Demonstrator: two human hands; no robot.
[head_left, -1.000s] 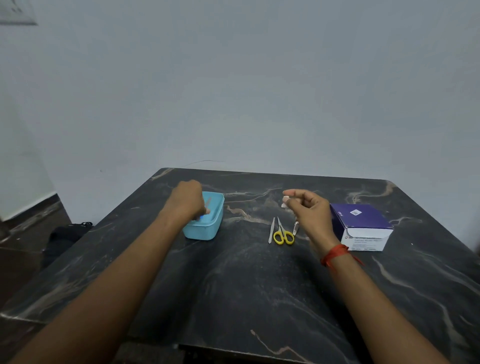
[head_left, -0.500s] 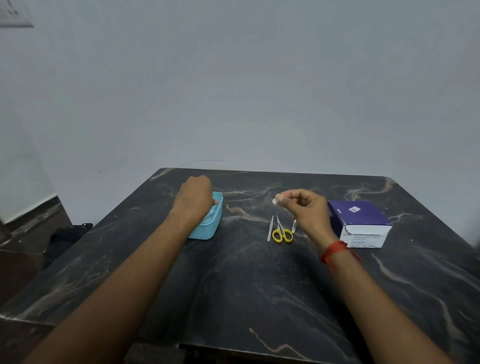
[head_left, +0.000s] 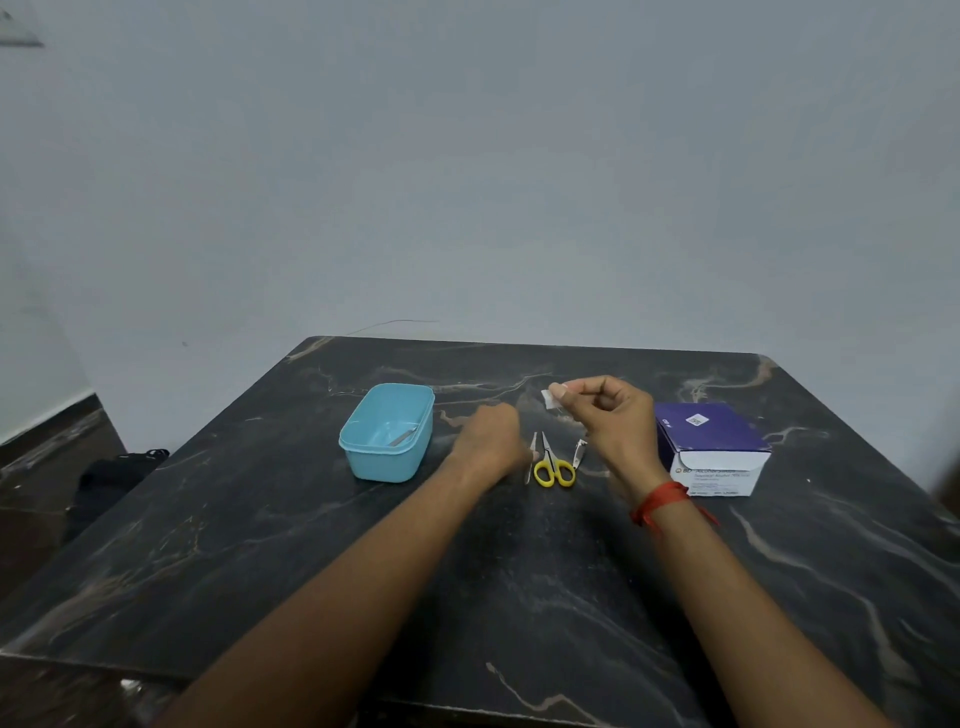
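From the scissors (head_left: 553, 465), the blue tub (head_left: 387, 434) blocks 9 o'clock and the purple box (head_left: 711, 447) blocks 3 o'clock. A thin metal tool (head_left: 531, 457) and a clipper (head_left: 579, 453) lie just beside the scissors. My left hand (head_left: 488, 441) fills the 9 o'clock lane. My right hand (head_left: 610, 421), pinching a white pad (head_left: 549, 399), hangs at 1 o'clock. I see wide room on the surface (head_left: 519, 571) toward 6 o'clock.

Tub (head_left: 385, 466) left of scissors (head_left: 554, 469), box (head_left: 712, 448) right, all on table (head_left: 519, 597)

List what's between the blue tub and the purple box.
Head view: left hand, a thin metal tool, yellow-handled scissors, a small clipper, then the right hand pinching a white pad.
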